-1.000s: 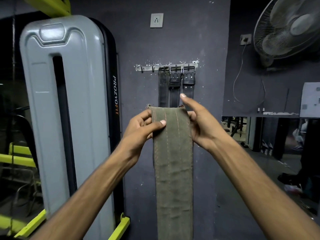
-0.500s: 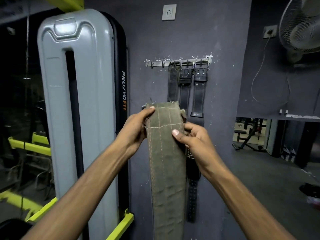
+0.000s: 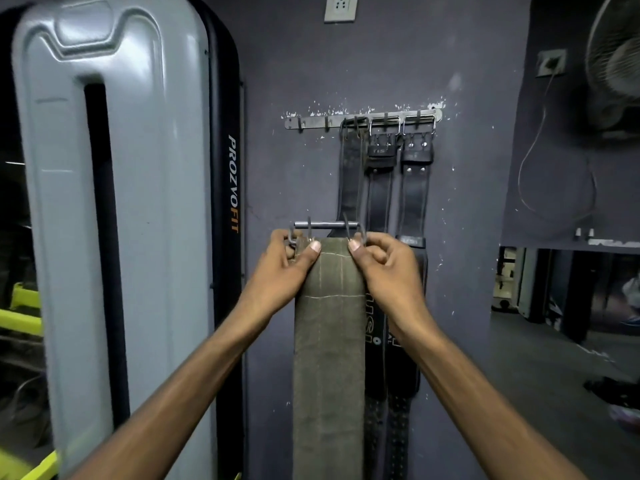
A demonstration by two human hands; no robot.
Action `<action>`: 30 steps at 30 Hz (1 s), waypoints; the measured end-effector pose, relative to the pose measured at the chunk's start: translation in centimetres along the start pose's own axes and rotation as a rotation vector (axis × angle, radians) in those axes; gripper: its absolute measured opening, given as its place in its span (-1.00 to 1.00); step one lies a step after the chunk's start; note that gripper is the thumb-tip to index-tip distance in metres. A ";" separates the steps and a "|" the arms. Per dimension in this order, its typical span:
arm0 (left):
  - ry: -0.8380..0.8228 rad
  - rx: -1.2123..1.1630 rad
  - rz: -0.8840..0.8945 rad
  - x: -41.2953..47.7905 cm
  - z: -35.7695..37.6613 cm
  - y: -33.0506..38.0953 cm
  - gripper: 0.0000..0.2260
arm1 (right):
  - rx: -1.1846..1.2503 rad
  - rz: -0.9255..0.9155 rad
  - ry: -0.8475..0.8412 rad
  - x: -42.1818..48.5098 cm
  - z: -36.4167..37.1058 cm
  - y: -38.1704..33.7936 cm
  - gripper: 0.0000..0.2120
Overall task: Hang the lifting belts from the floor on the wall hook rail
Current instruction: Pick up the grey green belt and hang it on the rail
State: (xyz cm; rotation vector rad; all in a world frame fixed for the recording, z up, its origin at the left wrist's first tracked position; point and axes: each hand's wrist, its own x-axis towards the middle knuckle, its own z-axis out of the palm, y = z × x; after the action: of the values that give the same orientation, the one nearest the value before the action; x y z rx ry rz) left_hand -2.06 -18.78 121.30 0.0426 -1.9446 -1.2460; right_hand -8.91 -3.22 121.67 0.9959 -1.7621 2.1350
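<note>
1. Olive-green lifting belt (image 3: pixel 328 344) held upright in front of the dark wall (image 3: pixel 284 57), its length hanging straight down out of view at the bottom.
2. Metal buckle (image 3: pixel 325 225) at the belt's top end, bar level, 2 prongs standing up. It sits well below the hook rail (image 3: pixel 311 122) and is not on any hook.
3. Left hand (image 3: pixel 280 271) pinches the belt's top left corner at the buckle frame, thumb flat on the near face, fingers curled behind.
4. Right hand (image 3: pixel 391 268) pinches the top right corner the same way, thumb tip at the edge, fingers curled.
5. Rail fixed to the wall, far and above the hands. 3 black belts (image 3: pixel 415 188) hang by their buckles from its right part, side by side. The olive belt overlaps their lower halves in this view.
6. Left: tall grey machine cover (image 3: pixel 156 202), "PROZVOFIT" lettered down its black edge.
7. Top: wall socket (image 3: pixel 340 8). Far right: a fan (image 3: pixel 620 60).
</note>
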 end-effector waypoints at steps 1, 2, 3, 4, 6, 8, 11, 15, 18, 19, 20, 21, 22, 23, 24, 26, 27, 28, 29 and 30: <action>0.031 -0.005 0.019 1.5 -0.1 -0.7 -0.48 | -0.045 -0.036 0.038 1.2 0.9 0.7 -0.78; 0.063 0.013 0.050 2.9 -0.3 -1.2 -0.44 | -0.077 -0.067 0.071 2.4 1.8 1.3 -0.72; 0.088 0.042 0.085 4.3 -0.5 -1.7 -0.43 | -0.104 -0.092 0.097 3.7 2.6 1.7 -0.66; 0.109 0.072 0.113 5.6 -0.7 -2.1 -0.44 | -0.121 -0.114 0.112 4.9 3.3 2.1 -0.61; 0.148 0.111 0.168 8.3 -1.1 -2.9 -0.46 | -0.145 -0.150 0.143 7.0 4.7 2.6 -0.54; 0.168 0.150 0.216 10.6 -1.2 -3.5 -0.46 | -0.181 -0.196 0.188 8.8 5.8 3.0 -0.53; 0.217 0.235 0.293 14.1 -1.2 -4.6 -0.44 | -0.262 -0.288 0.220 11.7 7.0 3.9 -0.72; 0.256 0.376 0.406 19.5 -1.1 -6.2 -0.44 | -0.407 -0.416 0.197 16.4 7.8 5.3 -0.88; 0.270 0.487 0.491 23.6 -0.4 -6.9 -0.42 | -0.476 -0.476 0.222 20.6 7.9 6.3 -0.85; 0.279 0.521 0.513 25.1 -0.2 -7.0 -0.41 | -0.489 -0.496 0.232 22.0 7.9 6.5 -0.83; 0.289 0.544 0.527 26.6 0.1 -7.0 -0.41 | -0.499 -0.514 0.238 23.5 7.9 6.7 -0.82; 0.297 0.556 0.540 28.2 0.3 -7.0 -0.41 | -0.509 -0.535 0.236 25.0 7.9 6.8 -0.81; 0.299 0.564 0.550 29.8 0.6 -6.9 -0.42 | -0.525 -0.557 0.234 26.5 8.0 6.7 -0.80; 0.299 0.569 0.560 31.3 0.9 -6.8 -0.42 | -0.546 -0.577 0.231 28.1 8.0 6.6 -0.79; 0.297 0.577 0.565 33.0 1.1 -6.5 -0.43 | -0.563 -0.588 0.232 29.7 8.0 6.4 -0.80; 0.302 0.581 0.569 36.4 1.5 -5.8 -0.46 | -0.608 -0.601 0.240 33.0 8.0 5.7 -0.83; 0.306 0.582 0.571 38.0 1.7 -5.4 -0.47 | -0.640 -0.610 0.248 34.6 8.0 5.2 -0.83; 0.310 0.585 0.572 39.6 1.9 -4.9 -0.50 | -0.676 -0.623 0.258 36.2 8.1 4.8 -0.83; 0.314 0.588 0.570 41.2 2.1 -4.5 -0.53 | -0.709 -0.640 0.270 37.7 8.1 4.4 -0.82; 0.311 0.591 0.563 42.6 2.3 -3.9 -0.55 | -0.739 -0.649 0.286 39.2 8.1 4.1 -0.81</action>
State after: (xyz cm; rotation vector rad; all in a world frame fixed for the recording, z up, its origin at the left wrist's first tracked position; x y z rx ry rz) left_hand -33.68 -37.17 143.63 -0.0108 -1.8057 -0.2624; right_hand -37.63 -21.95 142.67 0.8295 -1.5802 1.0439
